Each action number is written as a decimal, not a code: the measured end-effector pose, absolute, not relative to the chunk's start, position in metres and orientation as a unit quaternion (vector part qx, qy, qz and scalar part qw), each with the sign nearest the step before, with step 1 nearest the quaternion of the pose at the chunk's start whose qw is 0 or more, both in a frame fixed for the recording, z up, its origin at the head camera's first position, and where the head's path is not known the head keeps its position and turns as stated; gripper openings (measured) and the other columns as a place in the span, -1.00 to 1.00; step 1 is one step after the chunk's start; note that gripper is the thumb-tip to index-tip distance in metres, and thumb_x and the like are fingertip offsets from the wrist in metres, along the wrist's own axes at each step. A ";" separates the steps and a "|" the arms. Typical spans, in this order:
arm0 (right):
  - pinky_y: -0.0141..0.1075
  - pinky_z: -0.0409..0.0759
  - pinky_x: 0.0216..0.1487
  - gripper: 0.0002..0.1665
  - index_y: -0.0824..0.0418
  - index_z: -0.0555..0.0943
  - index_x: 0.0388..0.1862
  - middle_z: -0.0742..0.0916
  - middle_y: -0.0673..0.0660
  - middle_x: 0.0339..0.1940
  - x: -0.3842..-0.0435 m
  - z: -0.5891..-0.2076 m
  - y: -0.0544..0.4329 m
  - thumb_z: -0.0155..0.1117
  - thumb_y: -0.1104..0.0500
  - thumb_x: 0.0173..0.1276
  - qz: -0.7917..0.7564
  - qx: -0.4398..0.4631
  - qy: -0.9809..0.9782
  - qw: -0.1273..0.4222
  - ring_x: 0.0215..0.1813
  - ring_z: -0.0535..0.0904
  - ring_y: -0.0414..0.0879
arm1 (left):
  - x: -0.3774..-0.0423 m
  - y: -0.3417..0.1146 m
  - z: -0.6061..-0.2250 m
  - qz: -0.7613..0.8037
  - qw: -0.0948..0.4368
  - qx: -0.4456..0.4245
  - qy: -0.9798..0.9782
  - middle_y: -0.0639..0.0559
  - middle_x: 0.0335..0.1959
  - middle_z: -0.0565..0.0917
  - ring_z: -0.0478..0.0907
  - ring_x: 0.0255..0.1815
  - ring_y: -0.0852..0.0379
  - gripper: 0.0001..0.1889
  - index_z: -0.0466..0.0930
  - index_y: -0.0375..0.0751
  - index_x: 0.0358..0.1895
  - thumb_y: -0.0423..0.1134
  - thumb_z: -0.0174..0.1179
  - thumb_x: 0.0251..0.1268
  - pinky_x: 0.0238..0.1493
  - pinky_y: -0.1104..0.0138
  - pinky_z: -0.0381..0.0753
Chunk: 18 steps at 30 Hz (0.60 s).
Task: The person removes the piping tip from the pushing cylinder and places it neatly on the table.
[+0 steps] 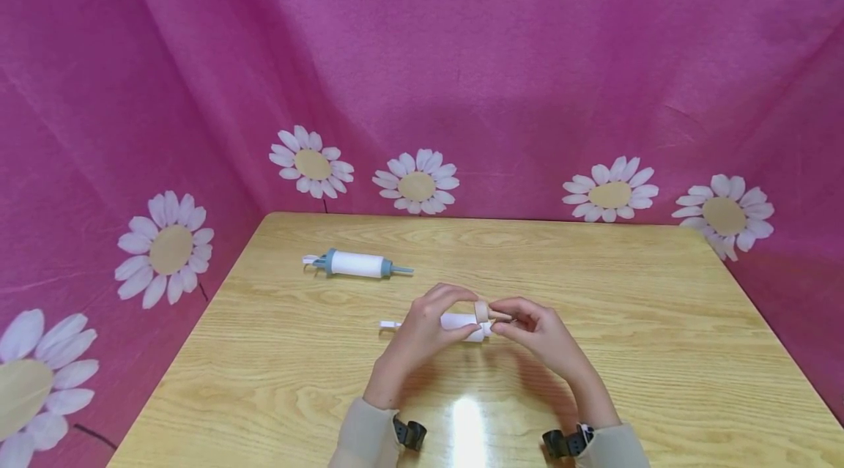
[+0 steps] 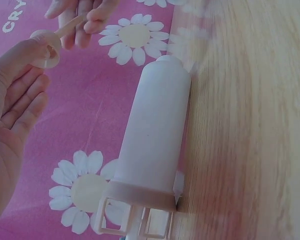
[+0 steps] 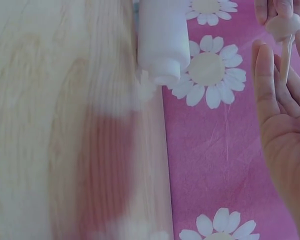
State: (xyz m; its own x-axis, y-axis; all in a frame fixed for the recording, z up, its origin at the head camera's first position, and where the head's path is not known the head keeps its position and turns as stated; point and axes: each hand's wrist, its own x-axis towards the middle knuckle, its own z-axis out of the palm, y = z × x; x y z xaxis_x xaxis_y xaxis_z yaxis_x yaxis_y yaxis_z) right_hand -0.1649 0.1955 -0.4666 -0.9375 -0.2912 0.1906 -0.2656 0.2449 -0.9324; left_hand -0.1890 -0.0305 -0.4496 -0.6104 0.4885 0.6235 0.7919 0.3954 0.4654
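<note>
My left hand [image 1: 431, 321] pinches a beige nozzle cap [image 1: 482, 311] by its wide end, between thumb and fingers. A long thin spout [image 3: 286, 62] sticks out of the cap toward my right hand [image 1: 541, 332]. The right thumb and fingers stand spread on either side of the spout, close to its tip. Below the hands lies a white syringe-like tube [image 2: 152, 122] with a narrow neck, a beige collar [image 2: 140, 195] and loop handles at its back end. In the head view the left hand covers part of this tube.
Farther back on the wooden table [image 1: 626, 292] lies a second syringe-like tube [image 1: 357, 264], white with blue-grey ends and a thin spout. A pink cloth [image 1: 461, 72] with daisies hangs behind the table and at its sides.
</note>
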 end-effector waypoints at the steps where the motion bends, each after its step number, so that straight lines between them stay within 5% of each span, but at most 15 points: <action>1: -0.43 0.70 -0.04 -0.61 0.31 0.59 0.12 0.70 0.33 0.06 -0.165 -0.467 0.196 0.29 0.18 0.36 -0.585 -0.174 0.792 0.011 -0.06 0.65 -0.38 | -0.189 -0.031 -0.449 -0.383 0.198 -0.393 -0.812 0.02 -0.05 0.71 0.62 0.06 0.13 -0.62 0.65 -0.16 -0.02 -0.24 0.47 0.05 0.14 0.41 0.63; 7: -0.27 0.73 -0.12 -0.63 0.35 0.59 0.09 0.73 0.33 -0.11 -0.165 -0.469 0.202 0.24 0.15 0.41 -0.569 -0.159 0.807 0.003 -0.19 0.68 -0.30 | -0.188 -0.032 -0.448 -0.380 0.197 -0.388 -0.816 0.01 -0.04 0.71 0.63 0.06 0.13 -0.61 0.65 -0.18 -0.02 -0.22 0.47 0.05 0.15 0.40 0.63; 18: -0.32 0.68 -0.28 -0.80 0.22 0.65 -0.06 0.71 0.22 -0.32 -0.163 -0.468 0.204 0.21 0.16 0.43 -0.557 -0.147 0.817 -0.038 -0.32 0.62 -0.13 | -0.189 -0.030 -0.448 -0.380 0.188 -0.394 -0.816 0.01 -0.04 0.72 0.64 0.06 0.13 -0.63 0.66 -0.18 -0.01 -0.23 0.45 0.08 0.14 0.42 0.64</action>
